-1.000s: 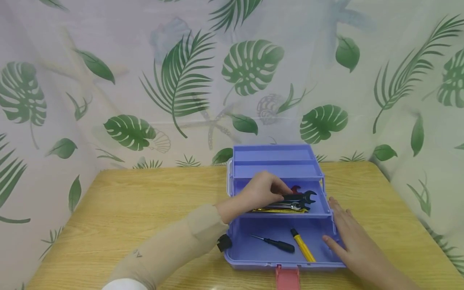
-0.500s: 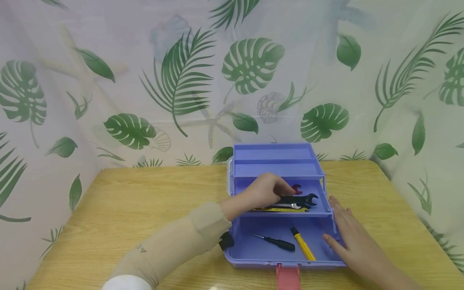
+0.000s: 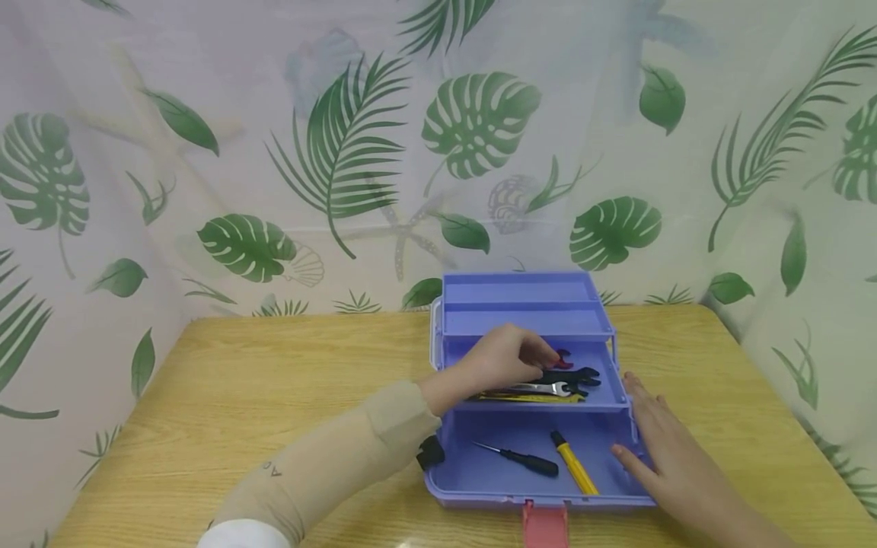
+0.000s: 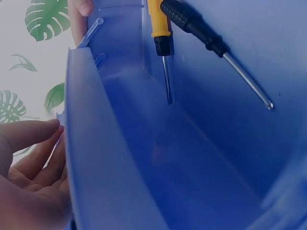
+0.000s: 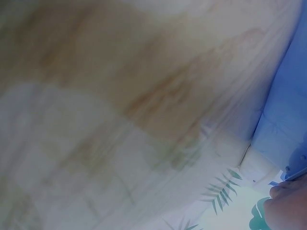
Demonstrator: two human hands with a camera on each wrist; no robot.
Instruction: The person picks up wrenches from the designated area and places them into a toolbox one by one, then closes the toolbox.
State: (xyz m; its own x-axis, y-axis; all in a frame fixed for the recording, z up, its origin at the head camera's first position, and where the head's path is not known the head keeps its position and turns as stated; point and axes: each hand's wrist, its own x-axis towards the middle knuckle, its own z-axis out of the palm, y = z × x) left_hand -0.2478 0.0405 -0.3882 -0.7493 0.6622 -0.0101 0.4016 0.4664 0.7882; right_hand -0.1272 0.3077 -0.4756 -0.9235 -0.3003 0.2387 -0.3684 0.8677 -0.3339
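My left hand (image 3: 505,355) is over the middle tray of a purple toolbox (image 3: 473,487), thumb and fingertips slightly apart just above a black open-end wrench (image 3: 572,377). The wrench lies on a pile with a silver wrench (image 3: 558,389) and a yellow one (image 3: 530,398). Close to the index fingertip is a red wrench (image 3: 563,359). In the left wrist view the hand (image 4: 33,167) is bent behind the tray's wall, which hides what lies below the fingertips. My right hand (image 3: 674,460) rests with extended fingers against the toolbox's right side.
Two screwdrivers lie in the toolbox's bottom: a black one (image 3: 527,461) and a yellow one (image 3: 575,464). An upper tray (image 3: 524,320) stands behind. A pink latch (image 3: 545,525) hangs at the front. The wooden table (image 3: 274,380) is backed by a leaf-patterned curtain (image 3: 384,152).
The black wrench, held in my left hand earlier, has come down onto the pile and the fingers have loosened from it. My right hand has stayed at the toolbox's side.
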